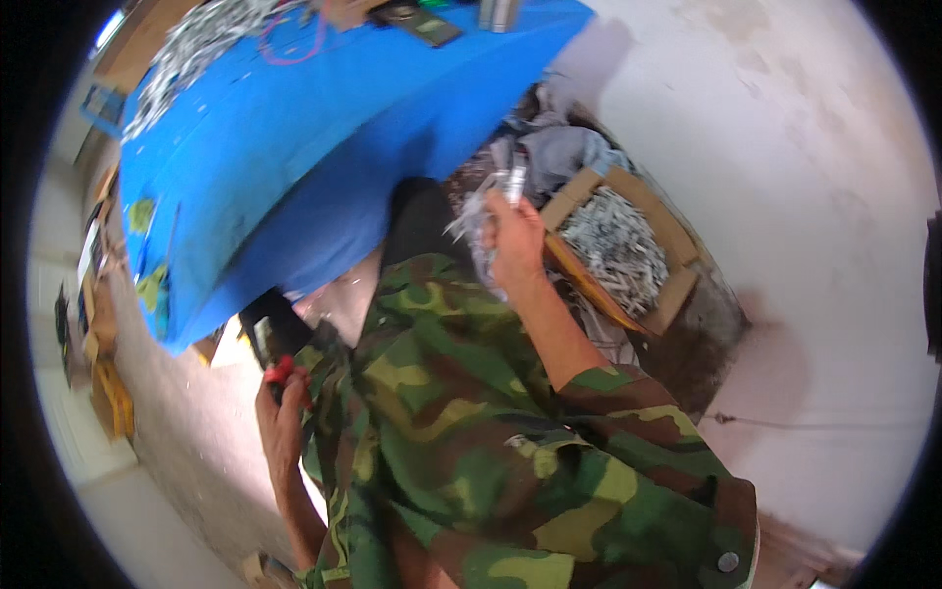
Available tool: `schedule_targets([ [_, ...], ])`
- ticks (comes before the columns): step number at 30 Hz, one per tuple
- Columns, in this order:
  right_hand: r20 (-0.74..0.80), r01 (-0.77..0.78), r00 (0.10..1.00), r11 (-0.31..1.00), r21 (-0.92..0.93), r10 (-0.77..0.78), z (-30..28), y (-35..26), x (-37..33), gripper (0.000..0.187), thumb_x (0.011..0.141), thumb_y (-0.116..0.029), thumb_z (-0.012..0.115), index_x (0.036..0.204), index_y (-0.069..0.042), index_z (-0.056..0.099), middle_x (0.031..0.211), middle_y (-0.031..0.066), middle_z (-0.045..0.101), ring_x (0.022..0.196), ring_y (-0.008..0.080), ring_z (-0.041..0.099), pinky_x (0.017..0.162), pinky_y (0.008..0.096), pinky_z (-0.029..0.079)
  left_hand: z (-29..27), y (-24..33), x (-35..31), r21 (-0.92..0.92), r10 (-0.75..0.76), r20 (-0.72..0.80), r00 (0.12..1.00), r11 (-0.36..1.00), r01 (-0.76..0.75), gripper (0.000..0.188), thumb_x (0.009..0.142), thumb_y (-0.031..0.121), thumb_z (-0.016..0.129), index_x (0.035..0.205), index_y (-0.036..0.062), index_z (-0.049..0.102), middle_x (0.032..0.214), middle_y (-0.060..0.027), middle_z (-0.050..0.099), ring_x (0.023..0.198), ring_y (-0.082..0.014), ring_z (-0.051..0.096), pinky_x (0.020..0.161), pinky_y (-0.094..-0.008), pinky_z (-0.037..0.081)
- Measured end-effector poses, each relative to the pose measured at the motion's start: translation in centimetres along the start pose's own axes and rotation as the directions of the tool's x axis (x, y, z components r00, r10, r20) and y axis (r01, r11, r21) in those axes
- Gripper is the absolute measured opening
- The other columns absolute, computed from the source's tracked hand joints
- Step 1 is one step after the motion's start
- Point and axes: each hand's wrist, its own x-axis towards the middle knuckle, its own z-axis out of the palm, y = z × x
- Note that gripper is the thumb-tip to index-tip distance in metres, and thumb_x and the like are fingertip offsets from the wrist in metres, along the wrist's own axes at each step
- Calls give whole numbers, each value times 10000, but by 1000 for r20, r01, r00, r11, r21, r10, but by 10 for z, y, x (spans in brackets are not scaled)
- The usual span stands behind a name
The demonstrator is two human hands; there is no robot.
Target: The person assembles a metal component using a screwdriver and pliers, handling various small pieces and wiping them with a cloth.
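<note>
Left hand (279, 417) is gripping red-handled tool (284, 369), head blurring; right hand (515, 240) is pinching silvery piece (517, 181), too blurred to identify; top edge is cropping metal cylinder (498, 13)

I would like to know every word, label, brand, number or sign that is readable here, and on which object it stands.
No text is readable.
Red-handled tool in the left hand: too blurred for any marking.
Silvery piece in the right hand: too blurred.
Dark flat device on the blue cover: too small.
Yellow box at far left: too small and blurred.
Open carton: none legible.
</note>
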Motion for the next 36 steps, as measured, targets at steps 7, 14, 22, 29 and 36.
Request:
schedule_targets([
  [7,-817,362,577,900,240,-14,-275,-11,113,162,990,-163,663,861,-103,585,762,0,583,544,97,441,436,265,307,2,7,8,0,39,58,998,999,-40,403,1049,283,638,1275,-51,653,1131,-138,724,1021,-226,669,946,-387,533],
  [14,-641,57,713,887,458,285,-245,59,102,195,988,-277,600,851,-148,548,771,-10,569,584,114,500,476,272,382,8,14,18,-13,67,38,997,998,-66,382,1063,263,627,1272,-55,646,1121,-135,724,1014,-224,679,940,-390,538],
  [22,-125,-199,948,854,482,291,-76,30,56,300,1073,-339,592,1178,-76,689,832,8,613,753,178,620,696,396,572,-1,12,6,-28,42,-11,999,999,-42,417,1052,260,646,1311,-66,635,1131,-154,739,1016,-224,692,937,-383,546],
  [29,356,-320,907,918,233,226,3,-14,-5,369,1069,-355,646,1347,-115,681,987,-14,677,909,136,647,750,332,534,10,25,5,64,30,31,999,997,-32,394,1023,261,646,1251,-59,662,1089,-134,745,988,-207,689,904,-372,552],
  [36,643,-511,717,831,219,271,53,-18,-51,463,1105,-350,607,1421,-13,610,1026,18,656,912,140,623,742,319,537,15,42,-4,158,24,14,1000,987,-26,377,1007,289,652,1159,-53,694,994,-101,729,891,-187,657,803,-333,525],
])
